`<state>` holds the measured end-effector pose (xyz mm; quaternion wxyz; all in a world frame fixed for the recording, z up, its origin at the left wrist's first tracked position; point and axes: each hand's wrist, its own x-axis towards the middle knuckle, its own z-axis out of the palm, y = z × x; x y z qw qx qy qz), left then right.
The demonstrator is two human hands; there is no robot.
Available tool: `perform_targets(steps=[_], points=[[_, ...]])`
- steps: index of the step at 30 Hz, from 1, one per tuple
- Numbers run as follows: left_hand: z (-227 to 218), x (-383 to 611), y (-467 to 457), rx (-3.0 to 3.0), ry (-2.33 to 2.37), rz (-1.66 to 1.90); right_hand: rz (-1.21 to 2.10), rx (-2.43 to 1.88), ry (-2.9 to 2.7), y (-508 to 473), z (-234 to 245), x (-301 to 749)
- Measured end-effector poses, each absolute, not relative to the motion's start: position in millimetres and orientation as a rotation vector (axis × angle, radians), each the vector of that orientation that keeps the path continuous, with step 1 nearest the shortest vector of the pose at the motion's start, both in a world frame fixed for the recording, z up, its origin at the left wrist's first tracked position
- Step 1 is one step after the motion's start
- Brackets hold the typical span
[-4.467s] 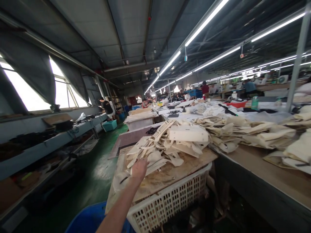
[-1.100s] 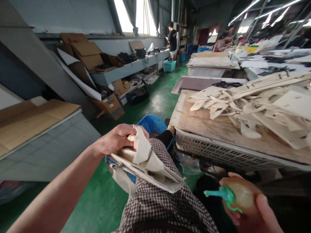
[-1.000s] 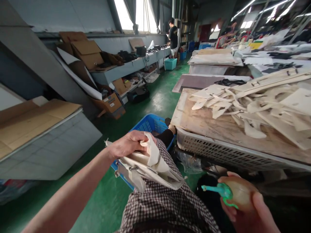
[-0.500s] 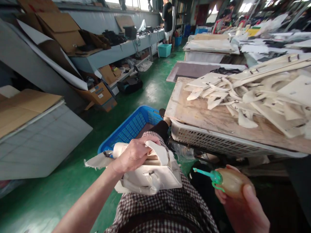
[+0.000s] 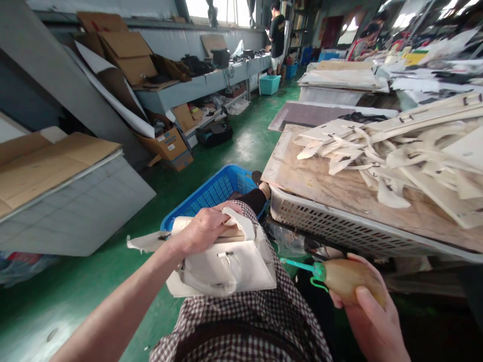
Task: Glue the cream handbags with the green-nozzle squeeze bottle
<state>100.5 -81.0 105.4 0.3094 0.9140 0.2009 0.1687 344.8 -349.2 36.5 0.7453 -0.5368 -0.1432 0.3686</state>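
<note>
On my lap rests a cream handbag, its front panel facing me and a loop of strap hanging down it. My left hand is closed on the upper part of the bag by its opening, with some fingertips hidden in the folds. A frayed cream flap sticks out to the left under my forearm. My right hand grips a squeeze bottle with amber contents, lying nearly level. Its long green nozzle points left towards the bag, apart from it, and a green cap tab dangles below.
A blue basket stands on the green floor beyond my knees. To the right, a board on a white crate bears a heap of cream strap pieces. Cardboard-topped boxes stand left. Two people are farther back.
My right hand has brought the bottle left, its nozzle nearer the bag. The view has turned slightly left. My left hand keeps its hold on the bag.
</note>
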Motion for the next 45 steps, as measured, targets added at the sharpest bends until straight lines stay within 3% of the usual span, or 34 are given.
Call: perform_targets(steps=[7, 21, 38, 45], points=[[112, 110, -31, 1.988, 0.466, 0.429, 0.747, -1.302, -0.456, -352, 45, 360], [80, 138, -30, 1.915, 0.18, 0.16, 0.593, -1.639, -0.81, -342, 61, 366], [76, 132, -29, 1.893, 0.248, 0.17, 0.454, -1.602, -1.242, -310, 71, 374], [73, 131, -30, 1.857, 0.277, 0.168, 0.584, -1.461, -1.298, -302, 75, 381]])
